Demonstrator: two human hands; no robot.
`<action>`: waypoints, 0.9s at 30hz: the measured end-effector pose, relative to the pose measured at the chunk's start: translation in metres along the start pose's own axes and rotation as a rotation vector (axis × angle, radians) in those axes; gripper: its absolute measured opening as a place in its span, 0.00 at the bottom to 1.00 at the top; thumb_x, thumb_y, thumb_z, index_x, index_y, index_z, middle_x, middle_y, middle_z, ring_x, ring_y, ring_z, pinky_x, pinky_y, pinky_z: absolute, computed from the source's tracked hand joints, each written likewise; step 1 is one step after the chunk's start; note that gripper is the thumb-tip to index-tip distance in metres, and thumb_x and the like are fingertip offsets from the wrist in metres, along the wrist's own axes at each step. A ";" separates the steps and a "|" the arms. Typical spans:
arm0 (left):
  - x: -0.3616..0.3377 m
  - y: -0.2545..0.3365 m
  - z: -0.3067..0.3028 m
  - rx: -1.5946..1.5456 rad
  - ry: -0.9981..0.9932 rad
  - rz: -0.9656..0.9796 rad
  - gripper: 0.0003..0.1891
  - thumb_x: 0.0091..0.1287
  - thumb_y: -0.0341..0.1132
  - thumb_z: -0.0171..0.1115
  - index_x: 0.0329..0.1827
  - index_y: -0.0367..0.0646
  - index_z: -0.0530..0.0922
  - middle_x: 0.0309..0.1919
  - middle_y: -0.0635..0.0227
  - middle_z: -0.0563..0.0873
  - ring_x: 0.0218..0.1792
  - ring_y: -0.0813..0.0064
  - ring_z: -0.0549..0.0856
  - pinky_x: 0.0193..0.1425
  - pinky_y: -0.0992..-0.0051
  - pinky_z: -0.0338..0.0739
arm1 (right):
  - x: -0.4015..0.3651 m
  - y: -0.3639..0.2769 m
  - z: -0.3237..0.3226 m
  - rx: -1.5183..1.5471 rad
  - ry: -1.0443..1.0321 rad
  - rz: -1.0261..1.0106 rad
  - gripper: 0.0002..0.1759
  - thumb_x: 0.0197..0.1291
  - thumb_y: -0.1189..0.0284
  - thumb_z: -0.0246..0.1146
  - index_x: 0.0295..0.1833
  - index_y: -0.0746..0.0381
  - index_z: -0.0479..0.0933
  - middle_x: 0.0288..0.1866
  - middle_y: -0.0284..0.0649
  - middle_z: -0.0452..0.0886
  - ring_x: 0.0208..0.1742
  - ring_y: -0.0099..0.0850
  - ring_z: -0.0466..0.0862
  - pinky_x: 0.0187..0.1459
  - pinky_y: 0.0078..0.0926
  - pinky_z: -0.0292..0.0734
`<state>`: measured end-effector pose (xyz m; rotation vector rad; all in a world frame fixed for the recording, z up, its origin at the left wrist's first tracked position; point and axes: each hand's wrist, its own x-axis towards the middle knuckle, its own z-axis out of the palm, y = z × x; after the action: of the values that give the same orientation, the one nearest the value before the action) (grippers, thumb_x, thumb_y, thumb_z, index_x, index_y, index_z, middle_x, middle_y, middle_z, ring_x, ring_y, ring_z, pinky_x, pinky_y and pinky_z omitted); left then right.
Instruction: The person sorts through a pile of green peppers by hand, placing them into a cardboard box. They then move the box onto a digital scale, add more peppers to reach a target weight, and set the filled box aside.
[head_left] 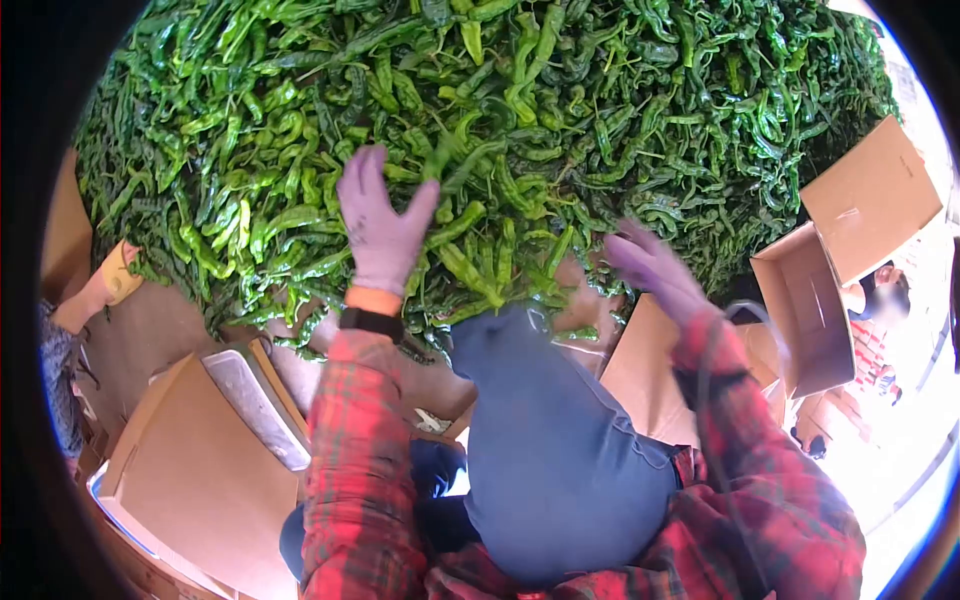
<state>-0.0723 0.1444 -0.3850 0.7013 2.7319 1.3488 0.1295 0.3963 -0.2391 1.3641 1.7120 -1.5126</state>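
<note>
A big heap of long, wrinkled green peppers (520, 90) fills the upper part of the head view. My left hand (385, 225), in a thin pale glove, is over the near part of the heap with thumb and fingers spread. Just beyond its thumb, a green pepper (443, 155) is smeared by motion. To the right, my gloved right hand (655, 268) hovers at the heap's near edge, blurred, its fingers stretched out and nothing visible in them. Several loose peppers (480, 270) lie between the two hands.
Open cardboard boxes stand at the lower left (200, 450) and at the right (810, 310). A cardboard flap (645, 370) is below my right hand. My knee (550, 430) juts up between my arms. Another person's gloved hand (115, 280) is at the far left.
</note>
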 end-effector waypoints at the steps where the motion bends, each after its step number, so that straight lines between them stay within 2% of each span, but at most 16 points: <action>1: 0.018 -0.012 0.000 0.110 -0.060 0.001 0.42 0.58 0.53 0.71 0.68 0.33 0.68 0.67 0.47 0.71 0.70 0.46 0.65 0.77 0.51 0.54 | 0.033 0.025 0.012 0.152 -0.074 0.154 0.46 0.63 0.48 0.64 0.76 0.66 0.59 0.65 0.49 0.75 0.66 0.37 0.74 0.66 0.36 0.70; 2: 0.038 -0.021 0.000 0.171 -0.107 -0.019 0.46 0.58 0.59 0.69 0.70 0.32 0.65 0.68 0.48 0.71 0.72 0.46 0.64 0.78 0.51 0.50 | 0.055 0.030 0.039 0.461 -0.058 0.276 0.46 0.63 0.49 0.64 0.77 0.65 0.58 0.67 0.50 0.73 0.68 0.39 0.72 0.68 0.38 0.68; 4: 0.069 -0.046 0.015 0.285 -0.115 -0.121 0.50 0.58 0.63 0.67 0.72 0.31 0.64 0.68 0.47 0.71 0.72 0.45 0.64 0.79 0.50 0.48 | 0.130 0.082 0.074 0.645 -0.084 0.091 0.40 0.67 0.53 0.60 0.77 0.62 0.58 0.69 0.50 0.72 0.69 0.43 0.73 0.70 0.40 0.66; 6: 0.079 -0.052 0.036 0.347 -0.091 -0.215 0.52 0.57 0.66 0.67 0.72 0.31 0.63 0.68 0.46 0.71 0.72 0.45 0.65 0.78 0.51 0.51 | 0.152 0.100 0.096 0.210 0.002 -0.420 0.37 0.68 0.57 0.59 0.78 0.58 0.57 0.70 0.49 0.70 0.69 0.42 0.73 0.70 0.40 0.65; 7: 0.075 -0.049 0.045 0.375 -0.097 -0.255 0.53 0.56 0.67 0.66 0.72 0.31 0.63 0.69 0.45 0.71 0.71 0.45 0.66 0.78 0.52 0.52 | 0.144 0.104 0.099 -0.102 0.131 -0.626 0.41 0.66 0.56 0.64 0.79 0.57 0.55 0.73 0.49 0.66 0.69 0.41 0.71 0.70 0.40 0.65; 10: 0.053 -0.016 0.037 0.149 -0.231 -0.233 0.53 0.55 0.68 0.67 0.72 0.32 0.65 0.68 0.43 0.71 0.70 0.46 0.67 0.76 0.55 0.57 | 0.121 0.040 0.115 0.523 -0.152 -0.295 0.51 0.64 0.48 0.64 0.81 0.59 0.45 0.77 0.49 0.59 0.73 0.38 0.66 0.71 0.40 0.64; 11: 0.051 -0.007 0.028 0.026 -0.279 -0.306 0.51 0.55 0.68 0.67 0.70 0.34 0.68 0.67 0.43 0.72 0.69 0.46 0.69 0.74 0.59 0.61 | 0.132 0.044 0.113 0.588 -0.209 -0.195 0.52 0.65 0.47 0.63 0.81 0.60 0.44 0.78 0.49 0.59 0.74 0.39 0.65 0.71 0.40 0.63; 12: 0.052 -0.007 0.020 -0.039 -0.302 -0.354 0.51 0.55 0.70 0.65 0.71 0.36 0.68 0.68 0.45 0.72 0.69 0.46 0.69 0.74 0.54 0.59 | 0.114 0.015 0.116 0.569 -0.155 -0.114 0.53 0.65 0.43 0.60 0.81 0.61 0.43 0.78 0.49 0.58 0.76 0.40 0.63 0.71 0.40 0.63; 13: 0.059 -0.011 0.014 0.154 -0.335 -0.275 0.52 0.55 0.72 0.62 0.71 0.37 0.68 0.69 0.47 0.71 0.70 0.45 0.67 0.75 0.51 0.56 | 0.096 -0.016 0.119 0.553 -0.102 -0.033 0.55 0.65 0.39 0.58 0.81 0.62 0.43 0.79 0.49 0.57 0.78 0.41 0.60 0.71 0.41 0.63; 15: 0.067 -0.035 0.012 0.477 -0.306 -0.127 0.52 0.57 0.76 0.55 0.72 0.39 0.68 0.74 0.50 0.66 0.75 0.44 0.59 0.77 0.41 0.44 | 0.117 0.006 0.126 0.477 0.032 -0.088 0.52 0.66 0.40 0.58 0.82 0.58 0.44 0.79 0.48 0.56 0.77 0.42 0.61 0.70 0.41 0.63; 16: 0.074 -0.040 0.012 0.497 -0.279 -0.205 0.51 0.59 0.76 0.53 0.73 0.39 0.68 0.76 0.50 0.63 0.77 0.44 0.55 0.78 0.41 0.38 | 0.138 0.023 0.127 0.432 0.098 -0.134 0.51 0.66 0.40 0.58 0.82 0.57 0.44 0.79 0.48 0.56 0.77 0.42 0.61 0.70 0.41 0.63; 18: 0.069 -0.047 0.029 0.531 -0.255 -0.248 0.50 0.60 0.76 0.51 0.73 0.40 0.68 0.76 0.51 0.64 0.78 0.43 0.52 0.77 0.39 0.36 | 0.151 0.033 0.128 0.379 0.117 -0.233 0.48 0.66 0.47 0.57 0.82 0.58 0.45 0.79 0.47 0.57 0.77 0.42 0.61 0.72 0.41 0.60; 20: 0.060 -0.032 0.048 0.261 -0.315 -0.419 0.50 0.61 0.76 0.51 0.72 0.41 0.69 0.74 0.48 0.66 0.78 0.42 0.50 0.77 0.38 0.35 | 0.159 0.033 0.129 0.294 0.089 -0.378 0.45 0.65 0.54 0.56 0.81 0.59 0.46 0.78 0.47 0.58 0.78 0.42 0.60 0.73 0.42 0.56; 21: 0.056 -0.018 0.043 0.113 -0.347 -0.419 0.50 0.60 0.75 0.53 0.72 0.41 0.69 0.72 0.45 0.69 0.79 0.42 0.49 0.78 0.41 0.38 | 0.162 0.033 0.131 0.239 0.075 -0.458 0.44 0.65 0.57 0.55 0.81 0.60 0.46 0.78 0.47 0.59 0.78 0.42 0.60 0.74 0.42 0.54; 24: 0.042 -0.004 0.044 -0.133 -0.335 -0.367 0.48 0.57 0.69 0.63 0.69 0.36 0.71 0.65 0.44 0.76 0.71 0.46 0.68 0.73 0.57 0.62 | 0.170 0.033 0.134 0.066 0.038 -0.709 0.40 0.65 0.68 0.53 0.80 0.62 0.48 0.77 0.47 0.60 0.78 0.42 0.60 0.76 0.44 0.49; 27: 0.029 0.009 0.042 -0.219 -0.239 -0.329 0.48 0.57 0.66 0.66 0.68 0.32 0.70 0.62 0.45 0.78 0.62 0.50 0.79 0.67 0.61 0.71 | 0.168 0.027 0.139 -0.086 0.084 -0.872 0.38 0.65 0.78 0.52 0.80 0.64 0.49 0.77 0.47 0.62 0.78 0.42 0.60 0.79 0.45 0.43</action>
<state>-0.0864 0.1916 -0.3994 0.3514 2.3391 1.3573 0.0527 0.3244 -0.4321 0.6346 2.5754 -1.7656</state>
